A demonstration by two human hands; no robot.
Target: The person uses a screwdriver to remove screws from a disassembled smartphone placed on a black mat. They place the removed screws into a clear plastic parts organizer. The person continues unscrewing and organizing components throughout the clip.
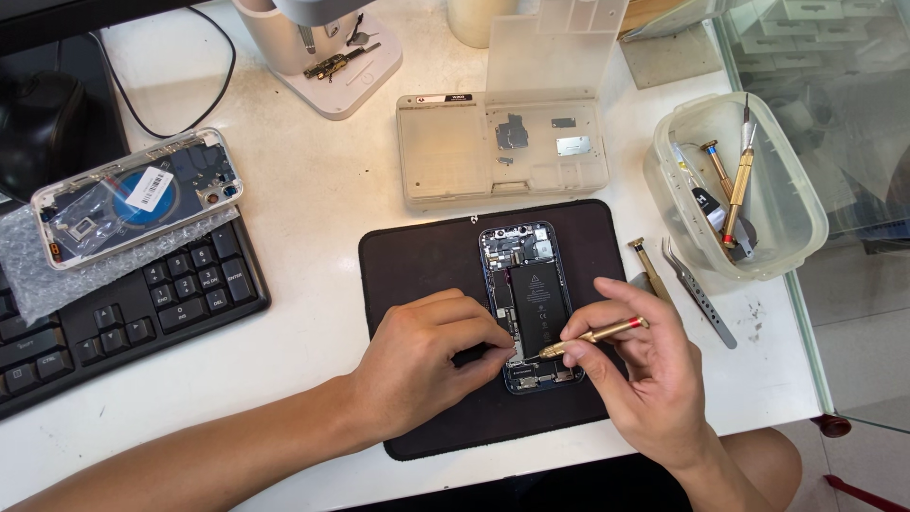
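we saw the right hand (645,379) pinching a slim gold screwdriver (595,335) between thumb and fingertips, fingers closed around its shaft. the screwdriver lay nearly flat, its long axis running from upper right to lower left, and its tip pointed left and slightly down into the lower part of the opened phone (529,305). the left hand (427,365) rested curled on the phone's left edge, fingertips pressed against the frame beside the tip; whether it actually pinched anything we could not tell.

the phone lay face-open with its black battery (537,296) showing, long axis running away from us, camera end at the far side. it sat near the middle of a black work mat (417,256) on the white table (313,199).

just right of the mat lay tweezers (700,294) and a second gold driver (649,265). farther right stood a clear plastic tub (787,204) holding more tools. behind the mat sat a translucent parts tray (455,152), and to the left a phone rear housing (137,196) rested on bubble wrap (38,275) over a black keyboard (142,318).
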